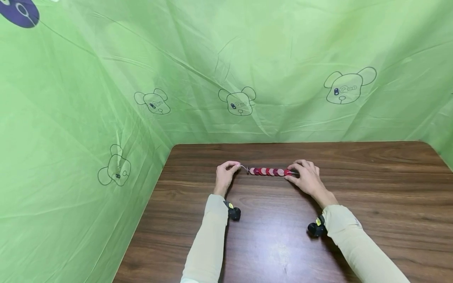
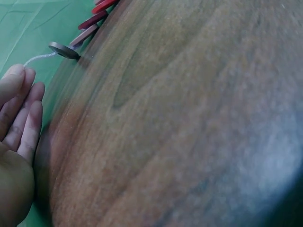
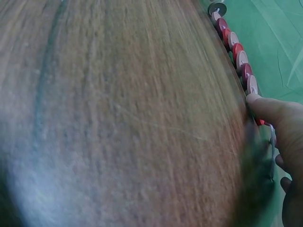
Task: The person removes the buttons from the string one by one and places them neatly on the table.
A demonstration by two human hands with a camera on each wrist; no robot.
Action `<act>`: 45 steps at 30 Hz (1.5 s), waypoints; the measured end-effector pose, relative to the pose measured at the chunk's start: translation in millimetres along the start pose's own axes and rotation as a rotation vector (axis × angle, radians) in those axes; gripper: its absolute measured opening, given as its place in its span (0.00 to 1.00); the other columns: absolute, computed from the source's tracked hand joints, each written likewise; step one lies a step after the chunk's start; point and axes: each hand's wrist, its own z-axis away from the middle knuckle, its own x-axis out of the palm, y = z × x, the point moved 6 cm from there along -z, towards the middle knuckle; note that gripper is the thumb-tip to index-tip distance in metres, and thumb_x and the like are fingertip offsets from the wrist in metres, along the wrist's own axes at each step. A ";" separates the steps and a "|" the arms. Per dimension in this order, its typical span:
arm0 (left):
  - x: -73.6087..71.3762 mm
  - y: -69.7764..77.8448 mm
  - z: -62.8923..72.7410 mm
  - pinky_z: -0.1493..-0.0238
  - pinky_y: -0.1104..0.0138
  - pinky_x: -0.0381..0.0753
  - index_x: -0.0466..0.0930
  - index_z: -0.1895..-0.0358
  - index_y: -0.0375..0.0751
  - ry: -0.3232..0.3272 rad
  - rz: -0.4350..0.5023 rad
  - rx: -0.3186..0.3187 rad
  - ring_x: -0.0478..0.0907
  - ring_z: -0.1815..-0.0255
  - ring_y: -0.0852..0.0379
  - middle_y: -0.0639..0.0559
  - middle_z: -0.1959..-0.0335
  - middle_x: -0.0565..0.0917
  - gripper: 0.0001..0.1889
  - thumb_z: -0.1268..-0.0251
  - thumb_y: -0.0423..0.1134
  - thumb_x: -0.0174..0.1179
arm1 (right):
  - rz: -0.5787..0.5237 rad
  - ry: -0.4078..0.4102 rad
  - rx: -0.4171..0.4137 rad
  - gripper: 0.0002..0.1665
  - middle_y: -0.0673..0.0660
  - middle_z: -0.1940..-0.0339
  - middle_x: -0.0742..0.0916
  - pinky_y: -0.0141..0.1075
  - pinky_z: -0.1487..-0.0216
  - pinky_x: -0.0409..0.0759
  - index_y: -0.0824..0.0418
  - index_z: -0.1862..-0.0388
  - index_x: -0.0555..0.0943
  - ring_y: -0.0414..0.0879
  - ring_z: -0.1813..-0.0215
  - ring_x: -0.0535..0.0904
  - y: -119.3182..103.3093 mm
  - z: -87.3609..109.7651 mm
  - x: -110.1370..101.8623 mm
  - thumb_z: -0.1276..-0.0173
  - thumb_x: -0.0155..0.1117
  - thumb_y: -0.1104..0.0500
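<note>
Between left grip [image 1: 224,175], cord [image 2: 40,57] pinched, and right grip [image 1: 309,179], red disc [image 1: 288,172] pinched: strung discs [image 1: 267,171].

On the table [image 1: 389,192]: wood-grained, smooth, glossy at the near side. On the far and left sheeting [image 1: 283,51]: thin, creased, faintly shiny. On the sleeves [image 1: 207,243]: matt cloth. On the discs [image 1: 271,171]: smooth.
</note>
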 end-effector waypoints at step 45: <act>-1.3 -2.1 -0.3 0.61 0.72 0.81 0.86 0.63 0.32 0.023 0.119 -0.049 0.83 0.65 0.60 0.43 0.67 0.88 0.07 0.42 0.32 0.66 | -0.098 0.105 -0.007 0.19 0.64 0.46 0.79 0.59 0.50 0.60 0.57 0.56 0.83 0.65 0.43 0.67 15.6 6.2 -16.7 0.44 0.74 0.52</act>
